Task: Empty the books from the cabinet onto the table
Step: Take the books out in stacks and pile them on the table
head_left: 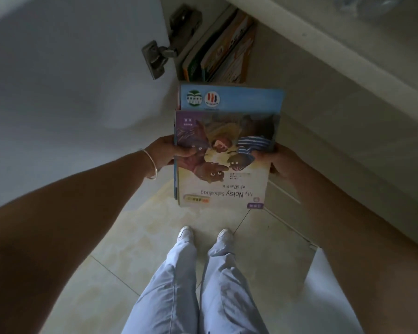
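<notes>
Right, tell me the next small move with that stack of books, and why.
Probably carry the stack of books away from the cabinet toward the table, which is out of view. Both the left hand and right hand already grip its sides, and more books remain inside.

Glossy paper book covers (223, 150); shiny metal hinge (158, 55); smooth glazed floor tiles (135, 239); metal bangle (151, 165).

Flat stack of picture books (225, 150) outside the cabinet (323, 75), more books (222, 51) upright inside.
</notes>
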